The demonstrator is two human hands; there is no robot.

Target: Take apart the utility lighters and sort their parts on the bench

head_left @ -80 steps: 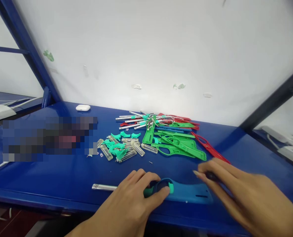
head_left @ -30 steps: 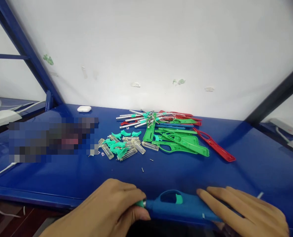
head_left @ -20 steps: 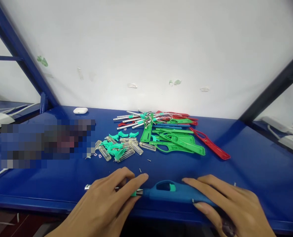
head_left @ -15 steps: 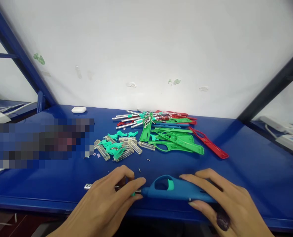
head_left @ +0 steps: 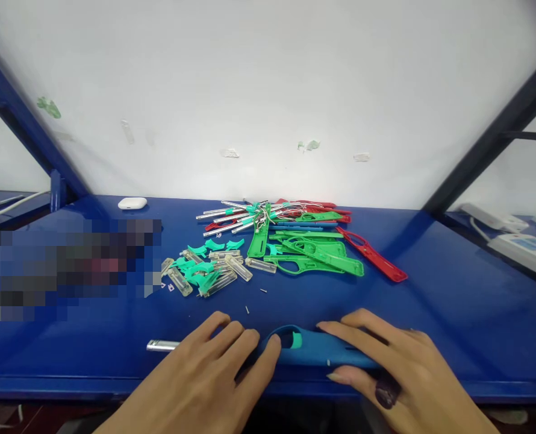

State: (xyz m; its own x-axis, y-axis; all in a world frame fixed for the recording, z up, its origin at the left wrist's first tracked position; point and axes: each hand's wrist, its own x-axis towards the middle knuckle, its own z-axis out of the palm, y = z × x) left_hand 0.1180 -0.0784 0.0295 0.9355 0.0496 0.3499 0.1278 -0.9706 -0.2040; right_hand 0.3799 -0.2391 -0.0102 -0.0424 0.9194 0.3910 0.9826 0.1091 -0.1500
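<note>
A blue plastic lighter-gun body (head_left: pixel 313 349) with a teal trigger lies near the front edge of the blue table (head_left: pixel 453 313). A silver metal tube (head_left: pixel 162 345) sticks out from it to the left. My left hand (head_left: pixel 209 374) rests on the tube and the front of the body, fingers bent over it. My right hand (head_left: pixel 385 374) lies over the rear handle, fingers curled round it. Beyond lie green shells (head_left: pixel 313 259), a red shell (head_left: pixel 371 260), teal triggers (head_left: pixel 205 271), clear tubes (head_left: pixel 232 274) and silver tubes (head_left: pixel 223 218).
A white earbud case (head_left: pixel 132 203) sits at the back left by the white wall. A blurred patch (head_left: pixel 64 265) covers the table's left side. Blue frame bars (head_left: pixel 489 144) slant on both sides. White power strips (head_left: pixel 516 241) lie at the far right. Small pins (head_left: pixel 247 309) lie loose.
My left hand has slid right along the metal tube onto the front of the blue body. My right hand has closed further round the handle. The view has shifted slightly.
</note>
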